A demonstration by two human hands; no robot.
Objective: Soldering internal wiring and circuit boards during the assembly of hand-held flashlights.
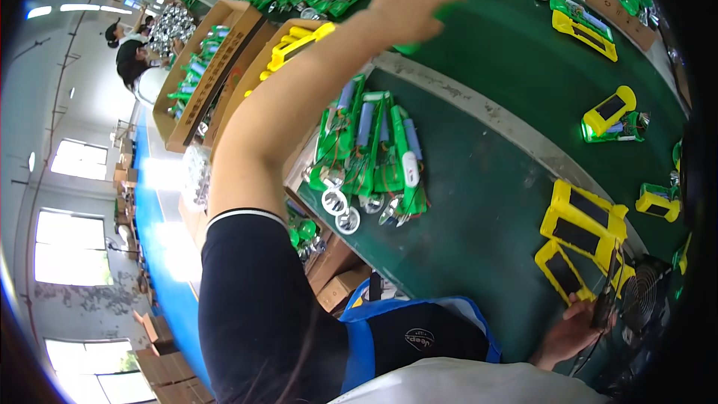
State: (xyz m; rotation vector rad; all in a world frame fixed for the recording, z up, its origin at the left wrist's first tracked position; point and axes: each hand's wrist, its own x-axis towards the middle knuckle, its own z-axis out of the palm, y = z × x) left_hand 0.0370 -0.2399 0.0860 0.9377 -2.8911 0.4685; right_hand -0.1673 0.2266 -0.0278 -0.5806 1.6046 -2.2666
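My left arm stretches across to the far side of the bench. At its end, my left hand (407, 13) has its fingers and thumb closed around a green plastic casing (408, 49), which is blurred and mostly covered by the hand. Low at the right, my right hand (572, 331) has its fingertips on the lower end of a yellow frame with a dark panel (562, 272). A dark tool with a cable (604, 303) partly hides its other fingers. More yellow frames (587, 208) lie overlapping beyond it.
Green casings with blue cells and wires (374, 142) lie bunched mid-bench. A pale strip (479, 97) divides the green surface. Several half-joined yellow-and-green units (609, 116) lie beyond. Cardboard boxes (217, 67) stand at the left; a black fan (645, 295) is at right. People (133, 60) sit farther off.
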